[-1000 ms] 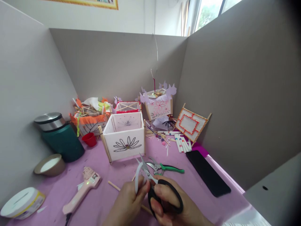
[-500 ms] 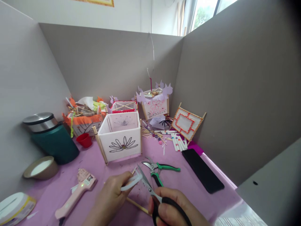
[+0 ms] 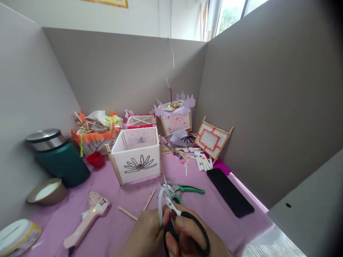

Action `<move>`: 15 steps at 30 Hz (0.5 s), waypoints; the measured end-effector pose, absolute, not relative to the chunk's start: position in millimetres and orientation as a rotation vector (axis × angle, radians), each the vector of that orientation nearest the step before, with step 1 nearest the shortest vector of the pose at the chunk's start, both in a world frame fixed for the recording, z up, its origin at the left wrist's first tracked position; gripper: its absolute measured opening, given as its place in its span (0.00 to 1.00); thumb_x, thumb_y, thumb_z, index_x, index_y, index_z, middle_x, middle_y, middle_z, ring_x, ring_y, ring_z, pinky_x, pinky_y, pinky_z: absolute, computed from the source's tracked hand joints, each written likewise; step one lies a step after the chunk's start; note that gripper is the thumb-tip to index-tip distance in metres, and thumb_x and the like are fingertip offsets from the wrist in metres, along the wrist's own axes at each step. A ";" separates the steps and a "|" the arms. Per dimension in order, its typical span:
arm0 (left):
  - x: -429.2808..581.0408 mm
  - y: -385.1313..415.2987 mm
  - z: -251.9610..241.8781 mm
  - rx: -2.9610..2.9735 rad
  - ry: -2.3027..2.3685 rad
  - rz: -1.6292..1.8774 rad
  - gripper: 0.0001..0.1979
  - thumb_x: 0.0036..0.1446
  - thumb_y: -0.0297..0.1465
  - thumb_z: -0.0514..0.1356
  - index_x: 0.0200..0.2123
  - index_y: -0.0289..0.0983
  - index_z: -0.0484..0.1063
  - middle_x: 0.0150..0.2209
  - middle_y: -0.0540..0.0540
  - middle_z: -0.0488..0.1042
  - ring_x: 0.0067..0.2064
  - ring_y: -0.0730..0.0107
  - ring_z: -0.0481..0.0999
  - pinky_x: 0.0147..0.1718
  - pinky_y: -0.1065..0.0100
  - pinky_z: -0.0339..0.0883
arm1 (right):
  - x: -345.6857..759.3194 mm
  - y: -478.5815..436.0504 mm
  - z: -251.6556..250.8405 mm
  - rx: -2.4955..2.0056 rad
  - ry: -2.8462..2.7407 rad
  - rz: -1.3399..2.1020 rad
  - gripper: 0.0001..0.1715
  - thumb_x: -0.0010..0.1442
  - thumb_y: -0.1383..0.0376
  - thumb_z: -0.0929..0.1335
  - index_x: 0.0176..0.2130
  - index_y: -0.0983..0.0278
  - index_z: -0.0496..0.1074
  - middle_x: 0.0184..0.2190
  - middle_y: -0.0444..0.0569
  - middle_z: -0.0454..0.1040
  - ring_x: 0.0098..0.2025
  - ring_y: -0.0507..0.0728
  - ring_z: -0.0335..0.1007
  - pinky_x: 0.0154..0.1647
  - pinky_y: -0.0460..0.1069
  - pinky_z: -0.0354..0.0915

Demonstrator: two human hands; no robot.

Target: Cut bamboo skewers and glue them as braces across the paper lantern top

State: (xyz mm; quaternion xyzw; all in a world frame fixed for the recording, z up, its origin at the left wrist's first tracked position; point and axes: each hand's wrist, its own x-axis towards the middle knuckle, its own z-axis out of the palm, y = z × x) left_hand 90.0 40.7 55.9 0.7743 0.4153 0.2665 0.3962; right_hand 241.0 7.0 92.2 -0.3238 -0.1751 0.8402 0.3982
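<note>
Foremost, at the near edge of my remote view, I list two bare hands, close together, both occupied. Left hand (image 3: pixel 150 228): closed on a white strip (image 3: pixel 160 207), which curves up out of the grip toward the blades; whether it lies between them or just beside, I cannot tell. Right hand (image 3: pixel 191 228): clamped on the black handles of the scissors (image 3: pixel 169 204), blades pointing away and slightly parted. Just beyond the scissors, and partly hidden by them, I record green-handled pruning shears (image 3: pixel 191 189). Left of these, two wooden sticks (image 3: pixel 128 213) on the pink tabletop (image 3: pixel 230 232). Behind: one white box (image 3: pixel 136 175), upright, stick corner posts, dark flower on its front. To its right, a bundle of markers (image 3: pixel 203 161), a framed panel (image 3: pixel 213 139) leaning tilted, and a black phone (image 3: pixel 229 192) lying flat. At left I enter one pink glue gun (image 3: pixel 88 219), lying on its side, a red cup (image 3: pixel 95 162), a green flask (image 3: pixel 63 160), a bowl (image 3: pixel 50 200) with white contents, and a white tub (image 3: pixel 21 235), cut by the frame edge. Rear row: an orange-fringed box (image 3: pixel 100 137), a red-edged box (image 3: pixel 141 126), and a box with purple cut-outs (image 3: pixel 178 123).
</note>
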 end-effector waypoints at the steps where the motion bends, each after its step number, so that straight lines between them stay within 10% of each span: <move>1: 90.7 39.8 55.8 1.951 1.031 0.697 0.20 0.65 0.35 0.43 0.31 0.37 0.71 0.26 0.49 0.75 0.29 0.72 0.72 0.27 0.76 0.64 | 239.5 8.0 94.8 -0.806 -0.406 2.127 0.23 0.42 0.58 0.78 0.36 0.62 0.70 0.25 0.39 0.70 0.25 0.45 0.66 0.30 0.40 0.62; 8: 85.6 44.2 51.4 2.101 1.128 0.654 0.17 0.64 0.36 0.46 0.28 0.38 0.68 0.24 0.49 0.73 0.26 0.71 0.70 0.24 0.74 0.60 | 246.1 12.7 93.6 -0.760 -0.640 2.174 0.23 0.51 0.48 0.71 0.32 0.64 0.66 0.17 0.37 0.63 0.14 0.42 0.50 0.16 0.40 0.47; 15: 65.5 53.4 55.5 2.088 1.299 0.678 0.17 0.63 0.40 0.48 0.26 0.39 0.65 0.25 0.50 0.73 0.28 0.70 0.69 0.27 0.73 0.58 | 257.9 5.2 88.8 -0.899 -1.017 1.973 0.30 0.54 0.43 0.68 0.40 0.67 0.66 0.18 0.39 0.62 0.19 0.45 0.53 0.19 0.42 0.47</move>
